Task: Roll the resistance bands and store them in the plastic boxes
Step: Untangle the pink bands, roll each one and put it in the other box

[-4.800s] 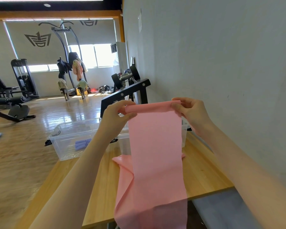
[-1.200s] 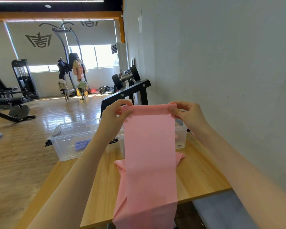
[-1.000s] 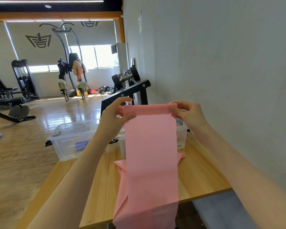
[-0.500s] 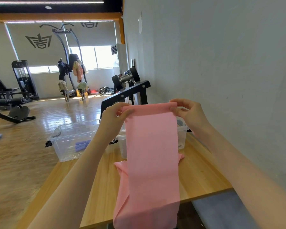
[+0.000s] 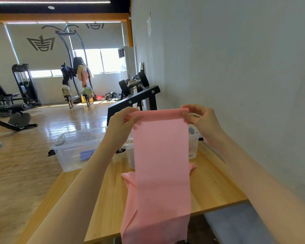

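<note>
Both hands, left (image 5: 121, 125) and right (image 5: 203, 121), have fingers clamped on the band's (image 5: 161, 155) rolled top edge; it hangs over the tabletop's (image 5: 217, 187) near edge.

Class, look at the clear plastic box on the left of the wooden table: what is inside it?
Inside the clear plastic box lie rolled purple-blue bands. The person's left forearm covers its right end, so anything there cannot be seen.

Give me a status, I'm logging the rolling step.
Left hand and right hand pinch pink band at top corners. Band hangs over table edge. Boxes behind, nothing blocking.
</note>
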